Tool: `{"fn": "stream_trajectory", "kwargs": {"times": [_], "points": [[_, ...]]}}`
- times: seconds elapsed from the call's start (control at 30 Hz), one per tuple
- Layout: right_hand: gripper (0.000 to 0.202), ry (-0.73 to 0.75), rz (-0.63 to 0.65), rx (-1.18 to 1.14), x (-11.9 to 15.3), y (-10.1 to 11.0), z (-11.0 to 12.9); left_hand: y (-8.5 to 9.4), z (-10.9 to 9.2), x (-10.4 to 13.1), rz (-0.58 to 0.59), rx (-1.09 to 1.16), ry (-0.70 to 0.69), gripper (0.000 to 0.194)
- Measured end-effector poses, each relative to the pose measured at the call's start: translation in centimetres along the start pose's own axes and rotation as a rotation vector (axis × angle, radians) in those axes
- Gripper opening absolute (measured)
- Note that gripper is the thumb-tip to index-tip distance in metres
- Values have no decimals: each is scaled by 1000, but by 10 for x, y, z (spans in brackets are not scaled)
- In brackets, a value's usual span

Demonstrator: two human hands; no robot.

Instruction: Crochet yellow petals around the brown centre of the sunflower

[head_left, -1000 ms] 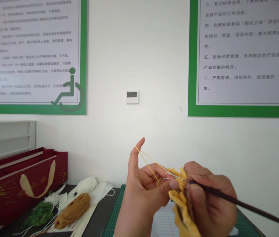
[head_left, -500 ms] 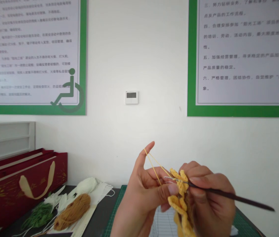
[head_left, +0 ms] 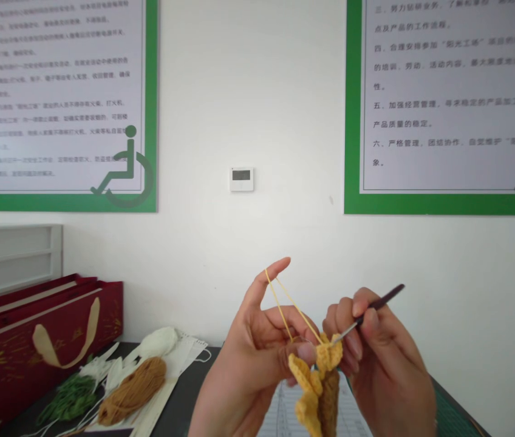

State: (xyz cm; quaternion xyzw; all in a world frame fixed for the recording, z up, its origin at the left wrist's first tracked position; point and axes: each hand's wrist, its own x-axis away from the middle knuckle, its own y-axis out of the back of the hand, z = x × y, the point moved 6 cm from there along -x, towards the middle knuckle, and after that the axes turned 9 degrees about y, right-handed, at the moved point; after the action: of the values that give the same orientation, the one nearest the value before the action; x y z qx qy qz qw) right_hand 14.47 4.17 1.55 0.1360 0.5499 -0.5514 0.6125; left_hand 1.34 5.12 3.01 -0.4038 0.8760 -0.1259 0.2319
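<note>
My left hand (head_left: 257, 358) pinches the top of a ruffled yellow crochet piece (head_left: 329, 355) between thumb and fingers, its index finger raised with yellow yarn (head_left: 280, 303) looped over it. My right hand (head_left: 376, 352) grips a crochet hook (head_left: 382, 300) with a dark handle, which slants up to the right. The hook's metal tip meets the yellow stitches beside my left thumb; its very end is hidden in them. The rest of the piece hangs down between my hands, with a browner yellow part at the right.
On the dark table at left lie a brown yarn skein (head_left: 134, 391), green yarn (head_left: 70, 397) and white yarn (head_left: 160, 342), beside red gift bags (head_left: 6, 358). Printed paper (head_left: 285, 406) and a green cutting mat (head_left: 453, 413) lie under my hands. Posters hang on the wall.
The hook has swung from pointing down-right to slanting up-right, and my right hand has turned with it. The yellow piece has tilted and shifted slightly left; my left index finger leans further right.
</note>
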Motion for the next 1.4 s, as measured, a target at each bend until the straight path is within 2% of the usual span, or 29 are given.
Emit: {"fn": "stream_trajectory", "kwargs": {"times": [0.07,0.17,0.3,0.37,0.57,0.67,0.73,0.83,0.87,0.9,0.93,1.0,1.1,1.2,1.3,1.4], "points": [[26,-61,-29,-4,-1,0,-5,0,-2,1,-75,-38,-46,108],[17,-1,-31,100,-3,5,-4,-3,-5,5,-163,-77,-122,107],[4,178,75,339,-3,8,7,-6,-3,5,-184,-113,-133,109],[5,249,98,431,-3,8,11,-5,-2,5,-192,-136,-138,112],[7,341,151,432,-7,-5,14,-1,-3,4,-193,-152,-168,124],[7,378,191,487,-9,-3,17,-2,-3,4,-198,-155,-173,129],[10,510,266,624,-6,-2,26,-3,-3,4,-227,-156,-177,132],[35,886,415,1031,11,-8,38,-2,0,4,-296,-133,-163,127],[41,997,422,1151,16,-11,39,-1,1,3,-307,-107,-148,124],[43,1087,369,1201,20,-12,41,0,3,2,-299,-69,-123,120],[40,1092,313,1171,21,-13,42,0,6,1,-273,-27,-87,118],[27,987,170,937,16,-10,41,-2,9,-1,-196,29,-24,120],[3,564,65,534,-1,-5,22,0,6,-2,-181,-50,-32,129],[11,208,50,277,-7,-1,1,2,1,0,-243,-146,-89,127],[9,83,61,181,-5,4,-6,3,0,2,-263,-115,-107,122],[7,118,91,201,-4,7,-4,3,-1,4,-276,-88,-117,117]]}}
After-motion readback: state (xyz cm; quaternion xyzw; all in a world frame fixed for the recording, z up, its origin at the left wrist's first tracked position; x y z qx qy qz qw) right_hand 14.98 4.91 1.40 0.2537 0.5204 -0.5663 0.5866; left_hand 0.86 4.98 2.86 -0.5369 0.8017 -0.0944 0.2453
